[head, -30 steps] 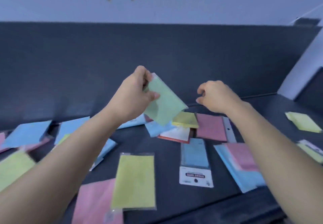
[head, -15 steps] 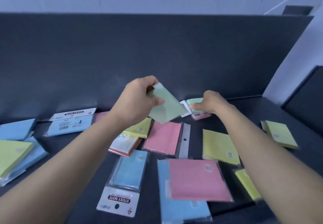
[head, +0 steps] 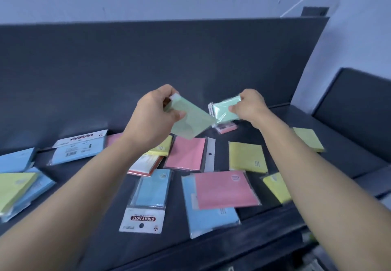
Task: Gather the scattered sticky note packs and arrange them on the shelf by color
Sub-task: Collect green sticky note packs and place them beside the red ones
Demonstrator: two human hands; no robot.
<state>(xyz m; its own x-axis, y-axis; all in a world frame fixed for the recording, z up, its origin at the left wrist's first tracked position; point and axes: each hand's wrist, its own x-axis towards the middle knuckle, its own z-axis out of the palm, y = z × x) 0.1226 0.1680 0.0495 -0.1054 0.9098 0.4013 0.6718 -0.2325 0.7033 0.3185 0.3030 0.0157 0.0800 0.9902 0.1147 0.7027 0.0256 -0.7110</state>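
Change vs 0.5 s ago: R hand [head: 251, 107] was down at the back of the shelf [head: 347, 160], reaching a 2nd green pack. Now that 2nd green pack [head: 224, 111] is lifted clear, w/ thumb and fingers clamped on its right end. L hand [head: 154, 118] pinches the 1st green pack [head: 192, 122] by its upper corner as before, thumb on the face, fingers behind, pack tilted down to the right. The 2 green packs come together in the air and their corners overlap from this view; can't tell if they touch. Small pink pack [head: 226, 128] that lay under the 2nd green one sits on the shelf just below.

Meaning: green group is 2 packs, both off the shelf, prob. ready to be stacked in 1 hand. Rest is unsorted: yellow pack [head: 246, 157], blue STICKY NOTE pack [head: 152, 188] and a large pink pack [head: 226, 189] lie scattered near the front.
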